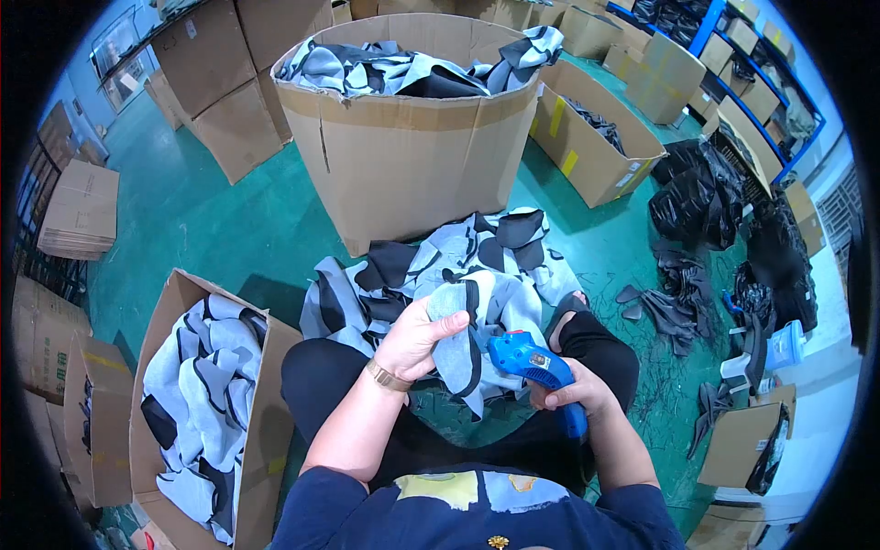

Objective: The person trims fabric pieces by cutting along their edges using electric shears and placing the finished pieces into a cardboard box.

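Observation:
My left hand, a watch on its wrist, pinches a grey fabric piece with black edging, thumb on top. My right hand is wrapped round the handle of a blue power tool that looks like electric scissors. Its head points left and touches or almost touches the edge of the fabric; the cutting tip is hidden. Between and beyond my legs lies a heap of grey and black fabric pieces.
A large cardboard box of similar pieces stands in front. Another fabric-filled box is at my left, and a long low box stands behind right. Black plastic bags and dark scraps lie on the green floor at right.

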Demonstrator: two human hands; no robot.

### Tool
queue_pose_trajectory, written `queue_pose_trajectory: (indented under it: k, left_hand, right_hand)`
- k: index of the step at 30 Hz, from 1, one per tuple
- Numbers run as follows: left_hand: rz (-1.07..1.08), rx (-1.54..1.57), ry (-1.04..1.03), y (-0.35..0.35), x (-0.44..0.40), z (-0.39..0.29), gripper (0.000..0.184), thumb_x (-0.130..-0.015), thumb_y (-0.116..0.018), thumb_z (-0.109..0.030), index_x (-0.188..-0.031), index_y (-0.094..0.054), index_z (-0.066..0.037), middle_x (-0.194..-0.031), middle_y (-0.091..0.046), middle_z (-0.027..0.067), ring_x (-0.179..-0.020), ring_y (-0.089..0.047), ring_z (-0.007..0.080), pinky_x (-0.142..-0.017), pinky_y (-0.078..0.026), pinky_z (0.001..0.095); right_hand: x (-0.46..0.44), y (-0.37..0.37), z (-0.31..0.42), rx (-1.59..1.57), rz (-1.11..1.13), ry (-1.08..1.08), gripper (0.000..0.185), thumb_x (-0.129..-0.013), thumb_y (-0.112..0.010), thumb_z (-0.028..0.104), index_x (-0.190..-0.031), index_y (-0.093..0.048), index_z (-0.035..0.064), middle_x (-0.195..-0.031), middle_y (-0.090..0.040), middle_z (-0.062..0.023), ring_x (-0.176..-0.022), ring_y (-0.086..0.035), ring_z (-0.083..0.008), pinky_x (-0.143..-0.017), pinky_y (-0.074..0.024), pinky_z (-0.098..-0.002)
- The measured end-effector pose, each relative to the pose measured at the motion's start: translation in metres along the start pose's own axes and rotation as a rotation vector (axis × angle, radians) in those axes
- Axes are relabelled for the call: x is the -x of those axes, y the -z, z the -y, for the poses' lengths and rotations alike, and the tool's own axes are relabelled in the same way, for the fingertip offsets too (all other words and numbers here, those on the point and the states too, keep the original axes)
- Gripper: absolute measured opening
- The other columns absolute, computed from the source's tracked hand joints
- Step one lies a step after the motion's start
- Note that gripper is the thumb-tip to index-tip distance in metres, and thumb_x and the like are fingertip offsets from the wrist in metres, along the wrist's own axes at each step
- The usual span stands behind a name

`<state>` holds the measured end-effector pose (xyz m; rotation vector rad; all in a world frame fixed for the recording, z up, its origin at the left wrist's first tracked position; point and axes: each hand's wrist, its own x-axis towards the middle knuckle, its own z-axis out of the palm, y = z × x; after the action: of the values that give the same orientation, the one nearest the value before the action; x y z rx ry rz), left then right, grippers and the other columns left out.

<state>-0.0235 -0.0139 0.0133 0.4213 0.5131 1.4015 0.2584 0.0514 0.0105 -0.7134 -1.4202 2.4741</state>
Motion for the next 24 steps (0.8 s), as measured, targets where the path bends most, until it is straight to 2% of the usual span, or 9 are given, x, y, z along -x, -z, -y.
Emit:
queue_pose_trajectory:
  k: [11, 16, 20, 24]
  left_hand:
    - [-0.026, -0.034, -0.016, -0.015, 0.004, -0.001, 0.036, -0.081, -0.073, -0.009, -0.113, -0.058, -0.003, -0.102, -0.065, 0.0039, -0.093, -0.063, 0.0137, -0.083, -0.052, 0.0320]
    - [-0.041, -0.101, -0.029, -0.007, 0.004, 0.005, 0.036, -0.080, -0.073, -0.008, -0.112, -0.058, -0.004, -0.100, -0.064, 0.0025, -0.093, -0.062, 0.0133, -0.084, -0.050, 0.0312]
    - [-0.018, -0.117, -0.038, -0.010, 0.004, 0.006, 0.037, -0.081, -0.073, -0.007, -0.114, -0.057, -0.004, -0.104, -0.064, 0.0031, -0.096, -0.061, 0.0139, -0.086, -0.049, 0.0311]
    - [0.000, -0.151, -0.030, -0.010, 0.005, 0.007, 0.039, -0.081, -0.072, -0.007, -0.117, -0.056, -0.003, -0.109, -0.064, 0.0038, -0.100, -0.060, 0.0145, -0.089, -0.048, 0.0313]
  right_hand:
    - [-0.003, -0.005, -0.007, -0.057, -0.038, 0.008, 0.044, -0.063, -0.073, 0.013, -0.102, -0.059, -0.0034, -0.065, -0.057, -0.0062, -0.059, -0.051, -0.0153, -0.060, -0.0382, -0.0286]
    - [-0.007, -0.014, -0.010, -0.181, -0.026, 0.027, 0.044, -0.063, -0.071, 0.012, -0.102, -0.057, -0.0017, -0.061, -0.054, -0.0054, -0.056, -0.049, -0.0163, -0.062, -0.0380, -0.0334]
    - [-0.010, -0.024, -0.008, -0.308, -0.029, 0.014, 0.048, -0.062, -0.071, 0.014, -0.104, -0.054, -0.0009, -0.059, -0.050, -0.0047, -0.055, -0.048, -0.0172, -0.064, -0.0385, -0.0364]
    - [-0.016, -0.027, -0.008, -0.350, -0.088, 0.033, 0.049, -0.063, -0.069, 0.017, -0.106, -0.053, -0.0008, -0.059, -0.049, -0.0052, -0.055, -0.048, -0.0174, -0.064, -0.0386, -0.0345]
